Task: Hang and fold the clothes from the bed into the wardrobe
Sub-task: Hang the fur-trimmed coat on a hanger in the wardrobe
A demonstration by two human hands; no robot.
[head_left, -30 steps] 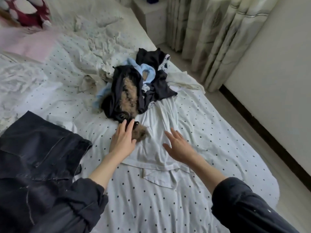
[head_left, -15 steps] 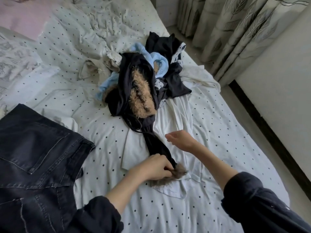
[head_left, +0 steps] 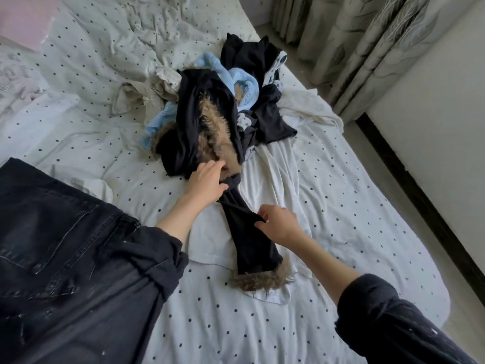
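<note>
The black garment with tan fur trim (head_left: 246,240) lies on the white bed sheet dotted with small black spots (head_left: 341,211), one long sleeve or leg stretched toward the camera with its fur cuff at the near end, the rest bunched in the heap of clothes (head_left: 225,101) at mid-bed. The left hand (head_left: 206,181) rests on the garment where the stretched part meets the heap, fingers reaching forward over black cloth and fur; whether they close on it cannot be told. The right hand (head_left: 279,223) pinches the right edge of the stretched part between thumb and curled fingers. Under this part lies a white garment (head_left: 275,177), spread flat on the sheet. In the heap, a light blue knitted piece (head_left: 241,82), further black clothes (head_left: 252,52) and a cream crumpled cloth (head_left: 147,94) lie tangled with and partly over the fur-trimmed garment. Dark denim jeans (head_left: 52,232) cover the near left of the bed, just beside the left forearm. Pale patterned curtains (head_left: 367,43) hang beyond the bed's far right corner.
</note>
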